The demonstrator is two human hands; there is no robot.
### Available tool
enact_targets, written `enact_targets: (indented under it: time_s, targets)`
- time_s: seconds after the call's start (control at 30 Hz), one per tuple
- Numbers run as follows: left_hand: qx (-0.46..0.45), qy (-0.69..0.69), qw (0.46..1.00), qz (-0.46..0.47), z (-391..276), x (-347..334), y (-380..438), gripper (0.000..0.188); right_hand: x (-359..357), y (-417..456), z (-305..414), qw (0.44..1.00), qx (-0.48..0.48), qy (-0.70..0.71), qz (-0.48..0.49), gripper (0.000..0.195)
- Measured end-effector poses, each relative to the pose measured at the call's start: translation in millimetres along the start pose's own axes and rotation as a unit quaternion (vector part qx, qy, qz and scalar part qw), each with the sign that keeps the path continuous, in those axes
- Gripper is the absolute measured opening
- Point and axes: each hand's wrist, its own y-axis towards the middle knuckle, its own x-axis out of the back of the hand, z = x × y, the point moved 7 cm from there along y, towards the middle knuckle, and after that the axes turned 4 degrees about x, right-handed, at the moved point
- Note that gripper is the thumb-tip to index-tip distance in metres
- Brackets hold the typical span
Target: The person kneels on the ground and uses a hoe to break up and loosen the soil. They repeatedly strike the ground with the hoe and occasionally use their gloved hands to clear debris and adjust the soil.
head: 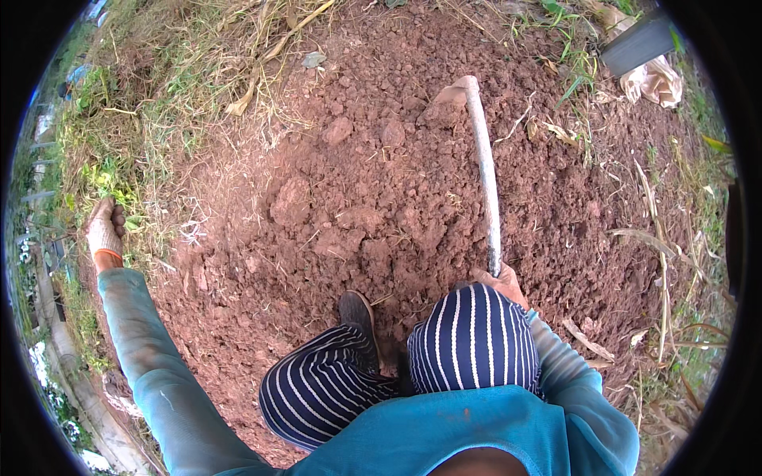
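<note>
Far out to the left, my left hand (106, 227), in a knitted work glove with an orange band at the wrist, has its fingers curled at a leafy green weed (106, 180). Leaves show just past the fist; the stems inside it are hidden. My right hand (505, 282), bare where visible, is wrapped around the lower end of a hoe's pale wooden handle (485, 163), beside my right knee. At the far end, the hoe's blade (450, 97) rests in loose reddish soil (381, 196) and is coated with it.
Dry grass and weeds (178, 95) border the soil at the upper left. At the upper right lie a dark grey plastic-looking container (640, 43) and a crumpled pale sheet (653, 83). Dry stalks (662, 285) lie along the right. My dark shoe (358, 318) is on the soil below striped trousers.
</note>
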Motion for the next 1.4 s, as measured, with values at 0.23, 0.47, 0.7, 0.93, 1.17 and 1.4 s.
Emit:
enact_targets:
  time_s: [0.23,0.47,0.7,0.93,1.17,1.4]
  targets:
    - [0.157,-0.107,0.975,0.116,149.0,-96.1,-121.4,0.014,17.8,-17.6,37.5,1.0,0.009,-0.02,-0.011,0.007]
    - [0.171,-0.126,0.964,0.16,164.5,-108.7,-191.2,0.014,59.6,-70.8,118.2,0.974,0.165,-0.097,-0.125,0.034]
    - [0.155,-0.151,0.964,0.153,119.8,-106.7,-241.6,0.013,120.0,-56.3,43.4,0.958,0.193,-0.097,-0.187,0.043]
    - [0.137,-0.288,0.932,0.17,58.3,-99.7,-288.8,0.017,117.3,-83.8,53.2,0.954,0.105,-0.214,-0.18,0.048]
    - [0.124,-0.351,0.916,0.152,11.1,-96.2,-328.5,0.02,32.8,-76.5,255.1,0.889,0.393,-0.203,-0.117,0.04]
    - [0.04,-0.184,0.975,0.119,-6.6,-93.8,-339.6,0.017,-124.1,22.4,394.4,0.773,0.628,-0.081,-0.036,0.05]
